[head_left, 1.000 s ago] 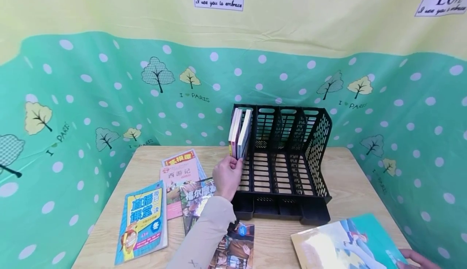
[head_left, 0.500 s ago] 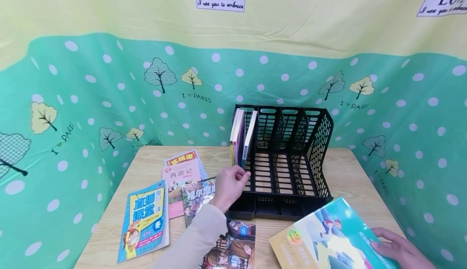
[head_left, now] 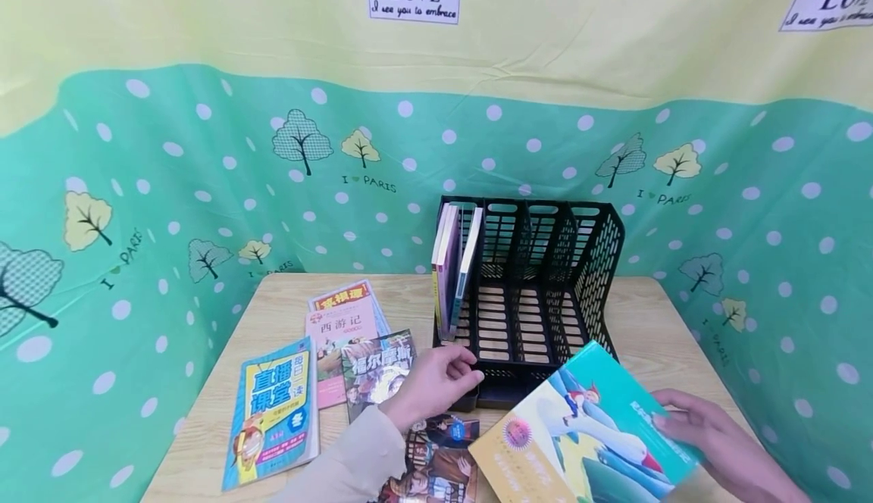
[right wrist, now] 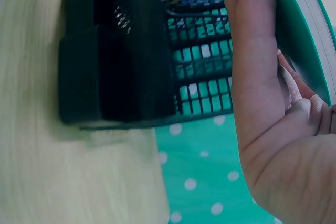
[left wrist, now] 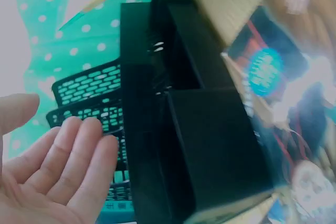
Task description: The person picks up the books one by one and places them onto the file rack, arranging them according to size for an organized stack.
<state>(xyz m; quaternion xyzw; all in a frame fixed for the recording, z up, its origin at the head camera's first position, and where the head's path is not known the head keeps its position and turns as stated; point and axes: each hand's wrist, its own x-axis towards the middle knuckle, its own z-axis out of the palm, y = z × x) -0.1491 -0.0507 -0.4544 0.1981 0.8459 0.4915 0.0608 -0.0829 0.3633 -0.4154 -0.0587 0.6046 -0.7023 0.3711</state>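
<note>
A teal picture book (head_left: 600, 427) with a tan lower band is tilted above the front right of the table. My right hand (head_left: 709, 435) grips its right edge; in the right wrist view the fingers lie behind the book's green cover (right wrist: 296, 14). My left hand (head_left: 436, 383) holds nothing and hovers at the front of a black file rack (head_left: 525, 389), fingers relaxed. The left wrist view shows the fingers (left wrist: 68, 166) loosely bent beside the rack's front trays. Several thin books (head_left: 446, 268) stand in the rack's leftmost slot, the right one leaning.
On the left of the wooden table (head_left: 655, 321) lie a blue workbook (head_left: 273, 412), a pink book (head_left: 337, 329) overlapping another, and a dark comic-style book (head_left: 375, 370). Another dark book (head_left: 443, 457) lies at the front, partly under the left sleeve. A polka-dot curtain (head_left: 382, 238) surrounds the table.
My left hand has let go of the books in the rack's left slot and drawn back toward the front. My right hand has brought the picture book left and up from the right edge.
</note>
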